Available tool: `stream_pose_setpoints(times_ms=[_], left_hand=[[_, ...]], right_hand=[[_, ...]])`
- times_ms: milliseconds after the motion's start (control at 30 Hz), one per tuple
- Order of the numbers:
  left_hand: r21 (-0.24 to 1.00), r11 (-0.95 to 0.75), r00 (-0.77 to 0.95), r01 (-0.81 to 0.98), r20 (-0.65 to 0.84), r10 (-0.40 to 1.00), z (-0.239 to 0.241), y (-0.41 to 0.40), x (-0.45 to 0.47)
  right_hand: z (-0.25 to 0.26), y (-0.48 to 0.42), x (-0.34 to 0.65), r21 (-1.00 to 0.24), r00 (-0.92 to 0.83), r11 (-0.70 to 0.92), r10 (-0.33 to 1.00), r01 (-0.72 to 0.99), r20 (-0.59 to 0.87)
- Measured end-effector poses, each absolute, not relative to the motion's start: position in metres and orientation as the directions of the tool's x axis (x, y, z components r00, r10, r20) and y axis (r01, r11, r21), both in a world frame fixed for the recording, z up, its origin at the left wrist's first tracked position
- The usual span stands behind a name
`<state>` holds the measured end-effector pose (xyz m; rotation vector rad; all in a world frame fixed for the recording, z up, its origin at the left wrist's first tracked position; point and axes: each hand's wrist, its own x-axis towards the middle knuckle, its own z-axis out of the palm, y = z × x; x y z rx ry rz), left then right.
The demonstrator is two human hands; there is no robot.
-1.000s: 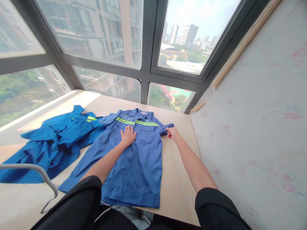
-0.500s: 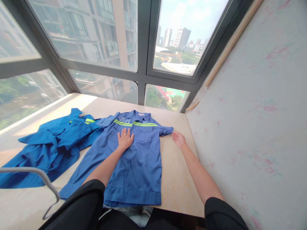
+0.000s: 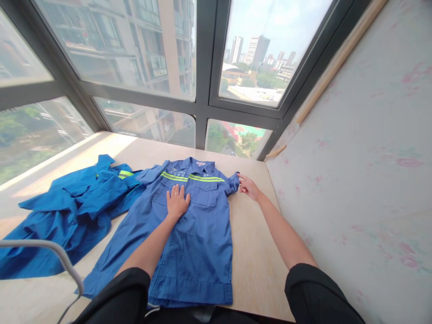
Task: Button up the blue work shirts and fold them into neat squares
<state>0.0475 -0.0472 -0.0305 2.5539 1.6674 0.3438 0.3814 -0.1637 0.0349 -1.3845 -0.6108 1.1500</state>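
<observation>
A blue short-sleeved work shirt [image 3: 199, 238] with yellow-green reflective stripes lies front up on the table, collar toward the window. My left hand [image 3: 177, 202] rests flat on its chest beside the button placket, fingers spread. At the end of the right-hand sleeve [image 3: 232, 183], my right hand [image 3: 249, 186] has its fingertips on the cuff, index finger at the upper edge and the other fingers curled. The cuff is slightly raised and bunched there.
A brighter blue garment [image 3: 77, 202] with a reflective strip lies crumpled at the left. A grey curved tube [image 3: 50, 245] crosses the lower left. The pale wooden table [image 3: 253, 252] meets a flowered wall [image 3: 354, 180] at the right and windows behind.
My right hand has turned from palm up to fingers on the cuff. The sleeve end has shifted inward and up, bunching. My left hand stays on the shirt's chest.
</observation>
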Motion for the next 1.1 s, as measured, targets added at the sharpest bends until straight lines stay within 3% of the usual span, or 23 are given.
stream_pose_setpoints(times_ms=[200,300,633,900,1100], left_hand=[[0.194,-0.41,0.38,0.891,0.174,0.908,-0.029,-0.047,0.049],[0.185,-0.407,0.373,0.895,0.194,0.908,-0.03,-0.047,0.049],[0.158,-0.405,0.367,0.901,0.225,0.903,-0.035,-0.045,0.049],[0.18,-0.412,0.368,0.893,0.236,0.899,-0.037,-0.044,0.05],[0.187,-0.415,0.368,0.89,0.24,0.898,-0.036,-0.044,0.05]], right_hand=[[0.028,-0.155,0.389,-0.922,0.231,-0.245,0.956,0.299,-0.18],[0.022,-0.154,0.391,-0.886,0.18,-0.189,0.976,0.424,-0.122],[0.049,-0.183,0.412,-0.948,0.296,-0.113,0.955,0.298,-0.021],[0.037,-0.19,0.392,-0.991,0.396,0.038,0.918,-0.13,-0.017],[0.034,-0.211,0.395,-0.989,0.233,-0.146,0.963,0.025,-0.136]])
